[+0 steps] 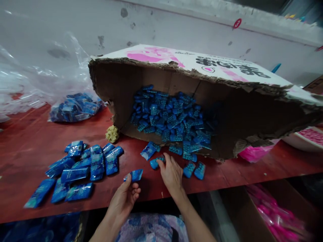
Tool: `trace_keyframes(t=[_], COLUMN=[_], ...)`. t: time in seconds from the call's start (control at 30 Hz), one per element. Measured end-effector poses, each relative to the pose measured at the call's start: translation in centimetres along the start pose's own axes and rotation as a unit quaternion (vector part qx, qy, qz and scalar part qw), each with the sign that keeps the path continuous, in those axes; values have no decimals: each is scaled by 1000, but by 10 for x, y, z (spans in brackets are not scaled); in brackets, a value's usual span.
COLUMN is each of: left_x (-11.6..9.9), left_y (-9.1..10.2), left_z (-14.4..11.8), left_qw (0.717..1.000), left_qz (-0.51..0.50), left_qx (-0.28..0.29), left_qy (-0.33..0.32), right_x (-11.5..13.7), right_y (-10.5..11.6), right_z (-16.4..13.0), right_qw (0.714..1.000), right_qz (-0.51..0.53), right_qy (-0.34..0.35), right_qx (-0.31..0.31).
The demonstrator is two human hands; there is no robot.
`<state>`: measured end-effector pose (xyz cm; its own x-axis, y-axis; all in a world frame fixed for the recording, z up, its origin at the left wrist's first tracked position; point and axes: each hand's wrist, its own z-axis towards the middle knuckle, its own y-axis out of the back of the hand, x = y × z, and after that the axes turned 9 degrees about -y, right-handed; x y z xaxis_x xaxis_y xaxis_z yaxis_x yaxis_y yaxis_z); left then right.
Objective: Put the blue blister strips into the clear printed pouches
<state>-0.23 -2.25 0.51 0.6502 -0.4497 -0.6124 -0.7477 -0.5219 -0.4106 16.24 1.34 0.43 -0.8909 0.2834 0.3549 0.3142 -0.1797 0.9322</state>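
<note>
A large torn brown cardboard box (227, 111) w/ a white-and-pink printed panel is seen tipped on its side at the back of the red-brown wooden bench (22, 144), open mouth toward the front edge. Bold black characters are printed on the white panel, but they can't be read from this angle. A round red sticker (237, 23) w/ a white mark, maybe a digit, is stuck on the grey wall behind. Print on the sachets is too small to read.

A heap of small glossy blue foil sachets (171, 117) is spilled from the box mouth onto the bench. One blue sachet (134, 175) is pinched between thumb and fingertips of the left hand (124, 200), just above the front edge; other fingers loosely curled. The right hand (171, 173) is laid palm-down near the front edge, fingers slightly apart, tips touching a loose blue sachet (155, 162) just outside the box mouth; nothing is gripped.

A row of sorted blue sachets (78, 168) lies toward the bench's left front. A clear plastic bag of blue sachets (75, 107) sits at the left back, crumpled clear plastic beside it. A small yellow crumpled lump (112, 133) lies by the box's left corner. Pink packets (277, 215) are seen in a box below the bench's right end.
</note>
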Motion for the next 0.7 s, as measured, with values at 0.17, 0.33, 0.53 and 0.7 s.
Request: trace_keyframes(t=[0.17, 0.33, 0.53, 0.7], left_x=[-6, -6, -1, 4], left_y=[0, -3, -5, -3], left_z=[-2, -5, -5, -2], left_qw=[1000, 1000, 1000, 999], left_qz=[-13, -31, -18, -8], left_qx=[-8, -1, -11, -3], left_qy=[-13, 0, -15, -33], right_x=[19, 6, -3, 2], right_y=[-4, 0, -6, 6], right_z=[-4, -18, -27, -35], right_qw=[996, 992, 942, 759], right_qz=[-71, -57, 297, 567], right_qy=[49, 98, -11, -62], right_qx=[23, 49, 159, 313])
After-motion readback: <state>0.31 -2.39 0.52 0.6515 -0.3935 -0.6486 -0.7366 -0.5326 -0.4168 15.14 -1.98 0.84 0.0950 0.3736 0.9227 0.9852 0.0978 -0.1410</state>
